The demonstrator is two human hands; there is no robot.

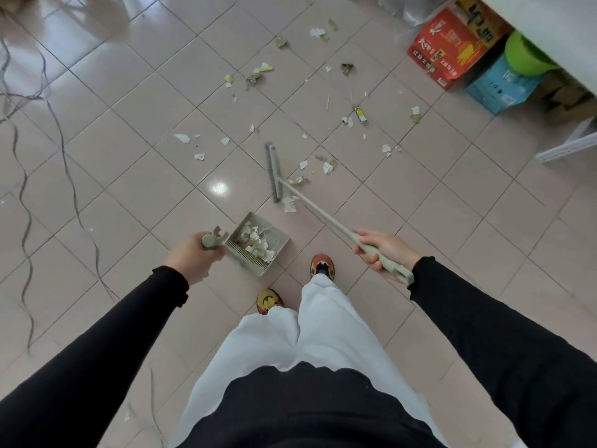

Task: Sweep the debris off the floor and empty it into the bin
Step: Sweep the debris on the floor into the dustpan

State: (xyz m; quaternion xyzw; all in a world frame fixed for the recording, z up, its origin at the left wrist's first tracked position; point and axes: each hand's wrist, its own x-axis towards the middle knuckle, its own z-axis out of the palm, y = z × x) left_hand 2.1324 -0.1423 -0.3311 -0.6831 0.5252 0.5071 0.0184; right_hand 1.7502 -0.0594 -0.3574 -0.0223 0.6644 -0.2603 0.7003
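Observation:
My left hand (pixel 193 257) grips the handle of a grey-green dustpan (pixel 277 241), which sits just in front of my feet and holds a heap of torn paper scraps. My right hand (pixel 384 250) is closed around the long handle of a matching broom (pixel 318 211). The broom head (pixel 274 172) rests on the tiles beyond the dustpan, with a few scraps against it. Torn paper and dry leaf debris (pixel 258 76) lies scattered over the pinkish floor tiles ahead, from the middle to the upper right. No bin is visible.
A red carton (pixel 452 46), a blue box (pixel 499 87) and a green round object (pixel 529 54) stand under a white table edge at the upper right. Dark cables (pixel 22 185) snake across the floor on the left. My two shoes (pixel 323 266) stand just behind the dustpan.

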